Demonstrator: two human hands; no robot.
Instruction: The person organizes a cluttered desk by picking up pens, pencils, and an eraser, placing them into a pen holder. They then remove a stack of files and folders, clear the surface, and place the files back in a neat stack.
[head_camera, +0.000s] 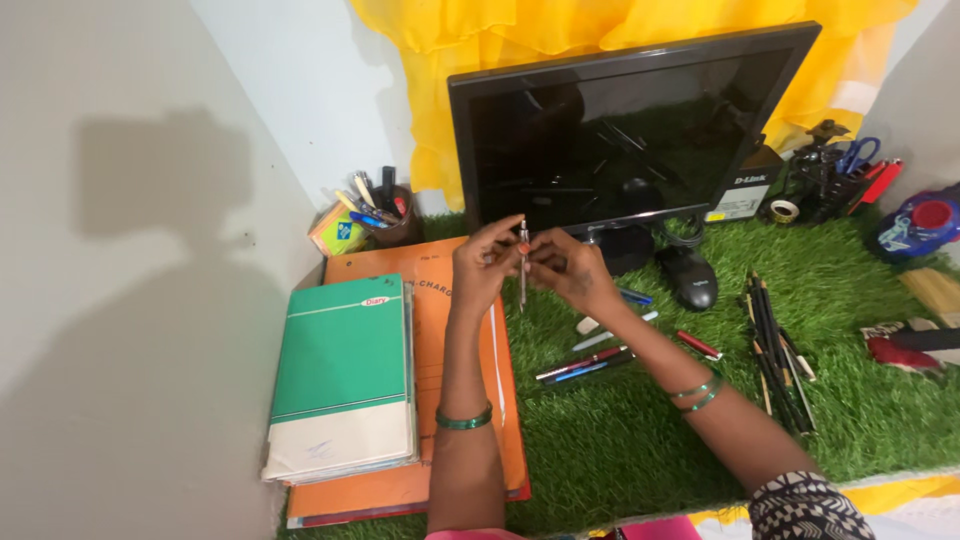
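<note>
A slim silver pen (523, 265) stands upright between both hands, just in front of the dark monitor (620, 130). My left hand (482, 265) pinches the pen near its top. My right hand (567, 270) grips it from the other side at about the same height. Both wrists wear green bangles. Below the hands, several loose pens (585, 365) and a white eraser (587, 325) lie on the green artificial grass mat (640, 440).
A green diary (345, 375) rests on an orange folder (430, 290) at the left. A pen holder (385, 215) stands behind it. A black mouse (688, 277), a row of dark pencils (775, 345), scissors, tape and a blue bottle sit to the right. A yellow cloth hangs behind.
</note>
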